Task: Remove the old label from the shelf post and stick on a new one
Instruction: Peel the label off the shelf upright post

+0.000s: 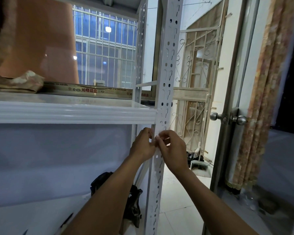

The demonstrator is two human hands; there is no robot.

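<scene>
A white perforated shelf post point(166, 78) runs top to bottom through the middle of the view. Both hands meet on it just below the white shelf point(71, 112). My left hand point(143, 145) rests against the post's left edge with curled fingers. My right hand point(172, 148) is in front of the post, its fingertips pinched at a small pale bit, probably the label point(157, 137), on the post's face. The hands hide most of that spot, so I cannot tell whether the label is stuck on or peeled off.
A dark bag point(131, 200) lies on the floor behind the post's foot. A door with a round metal knob point(239, 119) stands to the right, a curtain point(265, 99) beyond it. A broom and dustpan point(199, 165) lean by an ornate metal gate.
</scene>
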